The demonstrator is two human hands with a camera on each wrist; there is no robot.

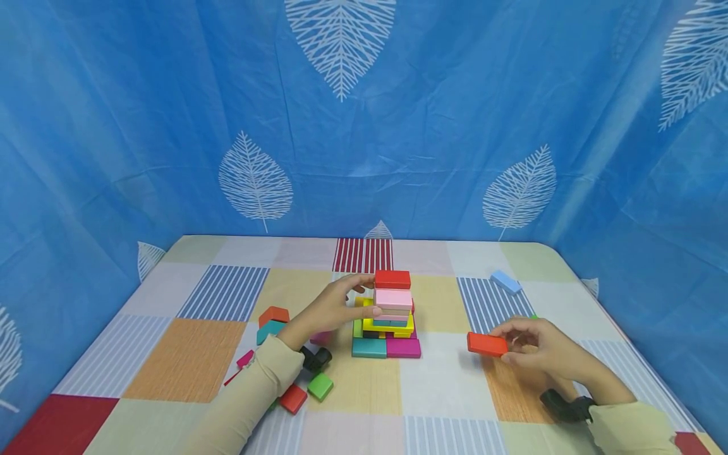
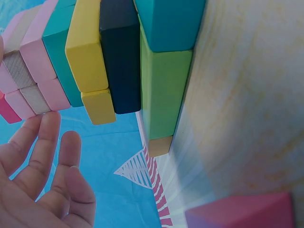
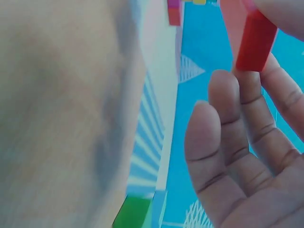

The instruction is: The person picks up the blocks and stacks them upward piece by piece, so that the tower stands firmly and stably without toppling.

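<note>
A stack of coloured blocks (image 1: 389, 325) stands mid-table, with teal and magenta at its base, yellow, pink and wood-toned layers above and a red block (image 1: 392, 279) on top. My left hand (image 1: 335, 304) reaches to its left side. Its thumb touches the pink layers in front, and in the left wrist view its outstretched fingertips (image 2: 50, 121) meet their edge. Off to the right, my right hand (image 1: 537, 344) pinches a red rectangular block (image 1: 487, 344) by one end, above the table. The right wrist view shows that block (image 3: 256, 42) between thumb and fingers, the other fingers loosely bent.
Loose blocks lie around the left forearm, among them an orange one (image 1: 275, 314), a teal one (image 1: 270, 331), a red one (image 1: 293, 399) and a green one (image 1: 321, 387). A light blue block (image 1: 505, 282) lies at the back right. A green block (image 3: 133, 211) lies near the right hand.
</note>
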